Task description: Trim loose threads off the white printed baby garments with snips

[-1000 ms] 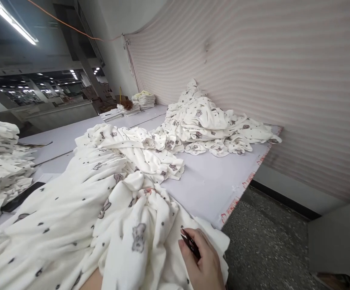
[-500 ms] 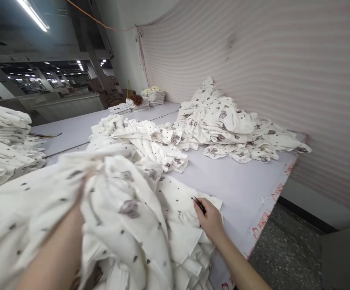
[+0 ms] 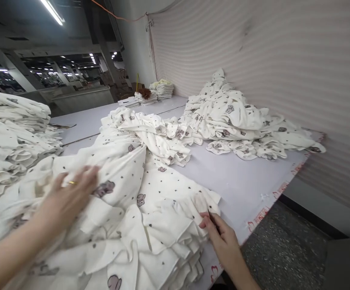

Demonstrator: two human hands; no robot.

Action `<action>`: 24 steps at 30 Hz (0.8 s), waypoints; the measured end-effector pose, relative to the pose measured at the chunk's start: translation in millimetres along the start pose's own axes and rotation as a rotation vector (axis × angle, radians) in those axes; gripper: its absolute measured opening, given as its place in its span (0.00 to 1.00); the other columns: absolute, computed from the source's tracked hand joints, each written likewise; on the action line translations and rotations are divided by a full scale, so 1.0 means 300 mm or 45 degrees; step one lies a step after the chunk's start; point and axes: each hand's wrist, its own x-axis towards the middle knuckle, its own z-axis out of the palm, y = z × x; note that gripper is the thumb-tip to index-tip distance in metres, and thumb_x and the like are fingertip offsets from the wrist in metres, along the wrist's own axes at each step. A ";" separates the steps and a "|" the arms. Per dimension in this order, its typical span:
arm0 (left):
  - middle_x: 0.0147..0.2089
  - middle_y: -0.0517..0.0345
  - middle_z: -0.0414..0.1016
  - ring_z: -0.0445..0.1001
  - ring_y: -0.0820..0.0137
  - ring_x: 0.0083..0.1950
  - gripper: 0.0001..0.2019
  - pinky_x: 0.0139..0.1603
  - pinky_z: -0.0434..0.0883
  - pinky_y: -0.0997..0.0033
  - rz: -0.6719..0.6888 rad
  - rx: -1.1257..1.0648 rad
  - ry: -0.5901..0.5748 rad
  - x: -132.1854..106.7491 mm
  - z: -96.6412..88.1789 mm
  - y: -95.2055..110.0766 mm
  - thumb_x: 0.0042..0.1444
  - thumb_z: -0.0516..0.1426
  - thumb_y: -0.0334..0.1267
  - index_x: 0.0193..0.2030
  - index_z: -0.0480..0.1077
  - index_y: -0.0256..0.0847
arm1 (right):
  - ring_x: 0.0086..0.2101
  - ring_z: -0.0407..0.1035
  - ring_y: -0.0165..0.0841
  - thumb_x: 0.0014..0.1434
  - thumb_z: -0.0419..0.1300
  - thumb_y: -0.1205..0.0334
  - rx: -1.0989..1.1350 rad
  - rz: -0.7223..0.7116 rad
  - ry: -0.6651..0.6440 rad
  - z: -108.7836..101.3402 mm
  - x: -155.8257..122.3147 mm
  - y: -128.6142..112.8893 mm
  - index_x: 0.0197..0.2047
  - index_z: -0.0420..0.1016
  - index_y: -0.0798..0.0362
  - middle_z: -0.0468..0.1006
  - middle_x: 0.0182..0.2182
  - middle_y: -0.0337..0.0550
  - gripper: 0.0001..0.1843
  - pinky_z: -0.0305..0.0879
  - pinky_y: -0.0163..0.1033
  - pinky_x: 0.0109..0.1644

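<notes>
A white garment with small dark prints (image 3: 138,201) lies spread over a stack of the same cloth at the table's near edge. My left hand (image 3: 68,193), a ring on one finger, rests flat on it with fingers stretched out, slightly blurred. My right hand (image 3: 220,235) sits at the garment's right corner, fingers closed round a thin dark tool (image 3: 213,219) whose tip touches the ruffled hem.
A loose heap of printed garments (image 3: 238,121) lies against the striped wall, another bunch (image 3: 151,135) at mid-table. A tall folded stack (image 3: 12,129) stands at the left. Small stacks (image 3: 157,90) sit far back. The table's right edge (image 3: 271,201) drops to a speckled floor.
My left arm has lowered and let the bunched garment down flat; its hand now lies open on the cloth. My right hand has drawn back slightly toward the garment's near corner.
</notes>
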 end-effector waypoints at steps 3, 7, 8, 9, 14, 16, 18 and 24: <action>0.69 0.53 0.57 0.49 0.54 0.71 0.28 0.68 0.38 0.35 0.303 -0.299 0.093 0.156 0.049 0.185 0.60 0.46 0.23 0.67 0.52 0.46 | 0.33 0.75 0.40 0.64 0.51 0.48 0.009 0.073 0.092 -0.045 -0.040 0.051 0.42 0.76 0.52 0.81 0.29 0.43 0.19 0.70 0.37 0.33; 0.66 0.52 0.62 0.63 0.61 0.65 0.19 0.64 0.64 0.56 0.321 -0.946 -0.171 0.316 0.025 0.512 0.62 0.50 0.33 0.59 0.64 0.48 | 0.43 0.74 0.43 0.62 0.51 0.54 -0.103 0.076 0.284 -0.087 -0.006 0.112 0.46 0.75 0.53 0.81 0.40 0.49 0.17 0.70 0.44 0.46; 0.65 0.51 0.62 0.64 0.60 0.63 0.19 0.63 0.65 0.57 0.352 -1.040 -0.251 0.350 0.022 0.584 0.60 0.54 0.37 0.58 0.65 0.47 | 0.45 0.73 0.43 0.60 0.52 0.57 -0.123 0.069 0.302 -0.092 0.012 0.122 0.47 0.75 0.54 0.80 0.43 0.50 0.16 0.69 0.45 0.49; 0.65 0.49 0.63 0.65 0.57 0.62 0.21 0.62 0.65 0.56 0.381 -1.098 -0.311 0.382 0.025 0.647 0.55 0.58 0.38 0.57 0.67 0.45 | 0.45 0.73 0.43 0.58 0.53 0.60 -0.135 0.062 0.309 -0.096 0.029 0.130 0.48 0.75 0.54 0.79 0.44 0.50 0.17 0.68 0.45 0.50; 0.49 0.49 0.75 0.73 0.58 0.49 0.08 0.50 0.70 0.57 0.441 -1.167 -0.366 0.476 0.083 0.782 0.51 0.53 0.25 0.32 0.71 0.41 | 0.43 0.73 0.42 0.53 0.53 0.68 -0.147 0.048 0.290 -0.105 0.059 0.149 0.50 0.75 0.54 0.77 0.41 0.49 0.21 0.69 0.45 0.48; 0.53 0.51 0.73 0.74 0.62 0.49 0.09 0.44 0.71 0.64 0.420 -1.231 -0.380 0.476 0.091 0.755 0.51 0.50 0.24 0.31 0.67 0.42 | 0.46 0.71 0.43 0.53 0.54 0.68 -0.143 0.040 0.270 -0.110 0.055 0.151 0.52 0.73 0.53 0.75 0.44 0.49 0.23 0.68 0.46 0.50; 0.58 0.53 0.70 0.71 0.63 0.54 0.07 0.44 0.71 0.68 0.366 -1.440 -0.413 0.462 0.082 0.704 0.51 0.50 0.26 0.29 0.62 0.43 | 0.47 0.71 0.42 0.53 0.55 0.67 -0.127 0.035 0.235 -0.113 0.055 0.146 0.53 0.72 0.52 0.74 0.45 0.49 0.23 0.68 0.45 0.50; 0.29 0.61 0.69 0.69 0.66 0.35 0.10 0.34 0.64 0.70 0.119 -1.446 -0.494 0.408 0.031 0.583 0.59 0.47 0.39 0.27 0.53 0.44 | 0.52 0.68 0.38 0.54 0.53 0.71 -0.099 -0.045 0.117 -0.076 0.025 0.077 0.56 0.68 0.47 0.68 0.53 0.46 0.26 0.69 0.39 0.52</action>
